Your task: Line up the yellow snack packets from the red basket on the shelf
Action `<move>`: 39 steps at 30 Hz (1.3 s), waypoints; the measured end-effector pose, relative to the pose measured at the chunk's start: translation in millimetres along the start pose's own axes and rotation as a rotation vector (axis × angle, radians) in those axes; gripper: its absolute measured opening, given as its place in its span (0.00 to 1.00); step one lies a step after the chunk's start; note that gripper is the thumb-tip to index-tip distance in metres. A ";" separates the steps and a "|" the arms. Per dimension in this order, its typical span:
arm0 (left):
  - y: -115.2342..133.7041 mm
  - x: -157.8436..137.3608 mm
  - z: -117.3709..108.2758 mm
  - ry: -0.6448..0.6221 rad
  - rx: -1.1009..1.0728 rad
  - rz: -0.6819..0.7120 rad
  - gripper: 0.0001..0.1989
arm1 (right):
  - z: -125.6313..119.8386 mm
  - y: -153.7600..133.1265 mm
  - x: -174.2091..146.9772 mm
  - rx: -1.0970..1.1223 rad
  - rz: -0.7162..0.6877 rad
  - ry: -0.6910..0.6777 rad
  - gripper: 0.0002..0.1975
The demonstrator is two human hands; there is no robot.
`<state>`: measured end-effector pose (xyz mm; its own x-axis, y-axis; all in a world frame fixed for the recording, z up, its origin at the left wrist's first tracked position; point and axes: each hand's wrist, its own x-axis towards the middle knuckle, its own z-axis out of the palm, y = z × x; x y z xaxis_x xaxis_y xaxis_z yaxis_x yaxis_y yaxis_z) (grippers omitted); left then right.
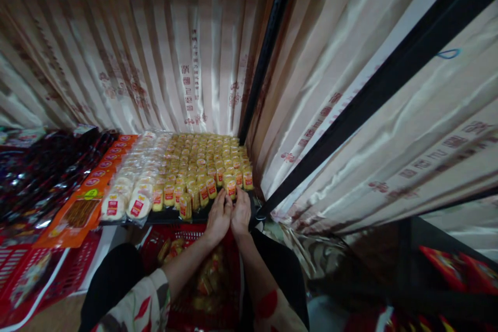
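Note:
My left hand point(218, 216) and my right hand point(240, 213) meet at the front edge of a black shelf point(167, 215). Between their fingertips is a small yellow wrapped snack point(230, 185) with a red label; both hands look closed on it, though the thumbs are partly hidden. Behind it stand many rows of the same yellow wrapped snacks point(194, 158). One yellow packet point(185, 206) sits at the shelf's front edge, left of my hands. Under my forearms, a red basket point(150, 249) holds more yellow packets point(206, 280).
White round wrapped snacks point(139, 204) and orange snack bags point(80, 212) lie on the left, beside dark shiny packages point(46, 171). A second red basket point(73, 272) stands lower left. Pleated curtains point(210, 52) hang behind black posts point(350, 109). Red packets point(443, 267) lie lower right.

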<state>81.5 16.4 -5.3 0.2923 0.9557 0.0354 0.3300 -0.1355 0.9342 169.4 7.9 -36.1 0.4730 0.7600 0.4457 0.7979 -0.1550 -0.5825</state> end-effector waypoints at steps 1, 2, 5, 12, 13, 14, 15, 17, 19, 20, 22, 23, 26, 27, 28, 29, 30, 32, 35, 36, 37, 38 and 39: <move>0.0 1.4 0.6 0.004 -0.003 0.006 0.22 | 1.3 1.1 0.9 -0.004 0.004 -0.004 0.21; 0.0 2.7 1.3 0.012 -0.009 0.011 0.21 | 2.5 2.0 1.7 -0.008 0.010 -0.007 0.21; -0.3 4.6 2.9 0.035 -0.022 0.023 0.20 | 5.9 3.3 2.7 -0.011 0.027 -0.017 0.21; -6.1 -0.4 6.4 0.081 -0.001 0.019 0.20 | 6.1 0.7 0.6 0.092 0.064 0.031 0.22; -7.4 -1.1 6.8 0.080 -0.003 0.018 0.21 | 4.8 -0.1 0.3 0.102 0.063 0.037 0.22; -8.3 -1.7 7.0 0.079 -0.007 0.014 0.21 | 3.1 -1.1 -0.2 0.106 0.056 0.043 0.22; -8.8 -2.5 7.0 0.081 -0.010 0.009 0.22 | 1.2 -2.3 -0.9 0.105 0.044 0.050 0.21; -7.9 -5.1 5.7 0.089 -0.016 -0.006 0.22 | -3.2 -5.1 -3.7 0.097 0.016 0.077 0.21; -4.1 -10.3 2.2 0.098 -0.017 -0.011 0.22 | -7.1 -9.2 -8.1 0.096 -0.012 0.096 0.21; -1.4 -14.0 -0.5 0.102 -0.017 -0.010 0.22 | -8.4 -11.8 -10.5 0.107 -0.032 0.090 0.20; 4.7 -22.8 -8.2 0.116 -0.032 -0.015 0.20 | -8.8 -18.8 -14.2 0.148 -0.076 0.033 0.18; 7.5 -27.5 -13.0 0.127 -0.045 -0.022 0.20 | -7.9 -23.0 -14.9 0.171 -0.096 -0.011 0.18; 13.0 -39.1 -29.3 0.155 -0.075 -0.040 0.19 | -0.9 -37.5 -11.4 0.202 -0.138 -0.118 0.20; 13.4 -41.6 -34.6 0.159 -0.076 -0.035 0.19 | 2.4 -42.2 -8.5 0.198 -0.147 -0.135 0.21; 13.0 -43.3 -39.5 0.159 -0.073 -0.026 0.20 | 6.1 -46.6 -5.2 0.189 -0.152 -0.145 0.22; 12.0 -44.2 -43.8 0.158 -0.072 -0.016 0.20 | 9.8 -50.4 -1.8 0.177 -0.148 -0.149 0.23; 10.3 -44.6 -47.5 0.158 -0.072 -0.008 0.20 | 13.5 -53.7 1.5 0.166 -0.132 -0.153 0.24; 5.9 -44.2 -52.8 0.161 -0.074 0.001 0.19 | 19.9 -58.1 7.3 0.147 -0.087 -0.170 0.26; -0.7 -43.0 -56.6 0.167 -0.073 -0.007 0.17 | 25.0 -60.4 12.7 0.126 -0.050 -0.198 0.28; -2.3 -42.8 -57.1 0.165 -0.072 -0.009 0.17 | 25.3 -60.5 13.9 0.120 -0.046 -0.195 0.28; -3.7 -42.9 -57.2 0.160 -0.072 -0.009 0.16 | 24.9 -60.7 14.8 0.117 -0.043 -0.188 0.28; -4.6 -43.0 -57.1 0.152 -0.075 -0.007 0.16 | 23.8 -60.9 15.6 0.121 -0.041 -0.178 0.27; -5.2 -43.3 -56.8 0.145 -0.084 -0.005 0.16 | 22.1 -61.5 16.3 0.134 -0.039 -0.169 0.27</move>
<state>16.1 -9.4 8.5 0.1565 0.9848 0.0757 0.2531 -0.1141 0.9607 119.8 43.7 -8.1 0.3643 0.8608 0.3555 0.7522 -0.0468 -0.6573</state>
